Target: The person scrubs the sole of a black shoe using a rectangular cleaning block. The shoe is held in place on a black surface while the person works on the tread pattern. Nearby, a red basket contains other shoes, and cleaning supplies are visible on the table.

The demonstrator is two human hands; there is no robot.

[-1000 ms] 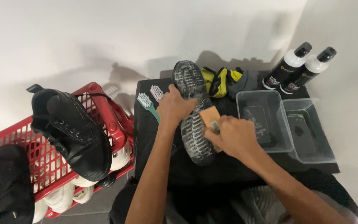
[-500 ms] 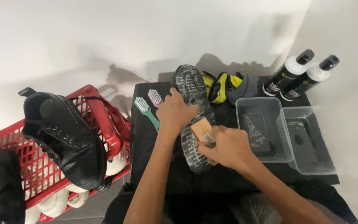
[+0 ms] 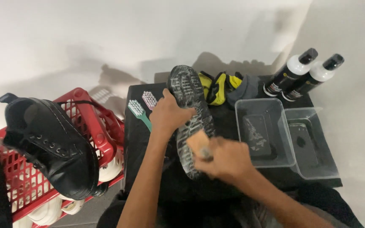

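A black boot lies sole-up (image 3: 190,110) on a small black table (image 3: 137,139), its grey tread wet and foamy. My left hand (image 3: 168,116) grips the boot at its left side near the middle. A wooden-backed scrub brush (image 3: 199,143) presses on the heel end of the sole, and my right hand (image 3: 224,159) is closed around it. Both forearms reach in from the bottom of the view.
A green toothbrush (image 3: 139,112) and a second brush (image 3: 149,100) lie at the table's left. Yellow-and-grey gloves (image 3: 222,86), two black-and-white bottles (image 3: 300,74) and two clear plastic tubs (image 3: 263,131) stand at the right. A red basket (image 3: 87,112) at left carries another black boot (image 3: 51,147).
My right hand has slid the brush along the sole toward the heel end, nearer to me. The view has shifted slightly; my left hand keeps its hold.
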